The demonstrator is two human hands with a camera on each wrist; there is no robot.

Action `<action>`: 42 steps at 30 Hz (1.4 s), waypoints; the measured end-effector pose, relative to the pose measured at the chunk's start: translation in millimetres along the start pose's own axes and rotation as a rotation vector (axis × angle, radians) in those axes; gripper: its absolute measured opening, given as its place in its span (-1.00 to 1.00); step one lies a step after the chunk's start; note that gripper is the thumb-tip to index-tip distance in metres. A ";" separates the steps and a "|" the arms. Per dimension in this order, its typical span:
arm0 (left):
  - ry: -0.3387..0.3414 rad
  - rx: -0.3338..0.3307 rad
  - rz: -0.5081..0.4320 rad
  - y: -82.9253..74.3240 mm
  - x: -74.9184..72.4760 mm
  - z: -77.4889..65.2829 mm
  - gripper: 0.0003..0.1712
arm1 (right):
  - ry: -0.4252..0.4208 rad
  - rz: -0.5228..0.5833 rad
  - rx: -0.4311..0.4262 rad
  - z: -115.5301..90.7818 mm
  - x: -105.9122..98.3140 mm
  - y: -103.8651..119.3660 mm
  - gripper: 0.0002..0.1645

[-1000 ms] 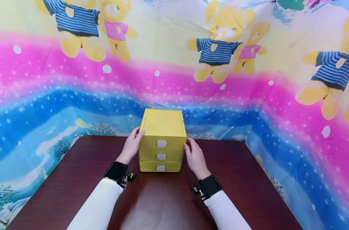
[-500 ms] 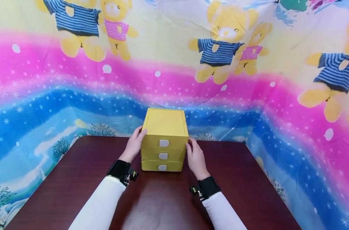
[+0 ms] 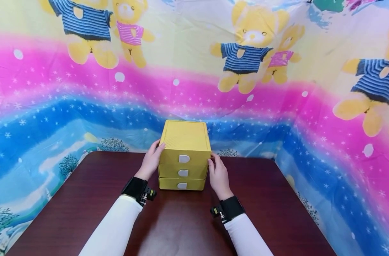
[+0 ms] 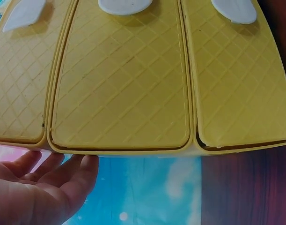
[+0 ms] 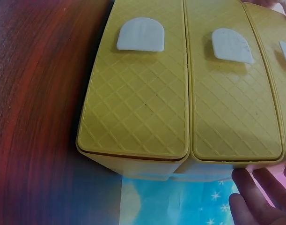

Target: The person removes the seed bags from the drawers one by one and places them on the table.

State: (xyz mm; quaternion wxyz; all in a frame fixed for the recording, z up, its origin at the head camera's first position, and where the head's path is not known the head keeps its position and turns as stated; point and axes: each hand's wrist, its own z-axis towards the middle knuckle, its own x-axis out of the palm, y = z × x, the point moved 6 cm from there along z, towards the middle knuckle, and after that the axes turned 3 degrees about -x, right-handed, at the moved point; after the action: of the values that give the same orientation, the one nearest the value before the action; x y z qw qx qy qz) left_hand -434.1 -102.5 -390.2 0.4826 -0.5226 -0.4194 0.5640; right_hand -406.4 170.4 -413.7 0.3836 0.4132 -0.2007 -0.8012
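Presses yellow drawer unit (image 3: 184,164) between left hand (image 3: 150,160) and right hand (image 3: 219,176) with spread fingers. Faces patterned curtain (image 3: 181,96) at far edge of desk (image 3: 255,202), with room toward side edges

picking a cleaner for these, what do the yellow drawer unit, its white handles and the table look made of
Yellow drawer unit: likely moulded plastic, low sheen, judging by its crisp diamond relief. White handles: probably plastic too, smooth, evenly coloured. Table: streaked like wood grain, soft sheen; wood or laminate, can't tell.

Makeshift indoor space: bear-print cloth (image 3: 188,96) around a dark table (image 3: 181,220).
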 end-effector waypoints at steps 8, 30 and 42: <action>0.004 -0.009 -0.021 1.7 -1.4 2.8 -0.18 | -0.003 -0.013 0.000 0.9 0.2 1.2 -0.52; -0.082 0.074 0.141 -6.1 -10.2 -23.9 -0.37 | -0.199 -0.146 -0.161 -5.2 -14.7 39.9 -0.50; -0.117 0.126 0.115 -4.2 -13.8 -39.8 -0.45 | -0.095 -0.225 -0.482 -12.1 3.5 92.1 -0.55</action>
State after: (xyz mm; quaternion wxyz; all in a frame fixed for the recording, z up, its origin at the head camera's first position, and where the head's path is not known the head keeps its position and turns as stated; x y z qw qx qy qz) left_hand -394.2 -116.6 -387.7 0.4560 -0.4804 -0.3800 0.6457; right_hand -356.5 110.0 -363.6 0.3695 0.2914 0.0253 -0.8820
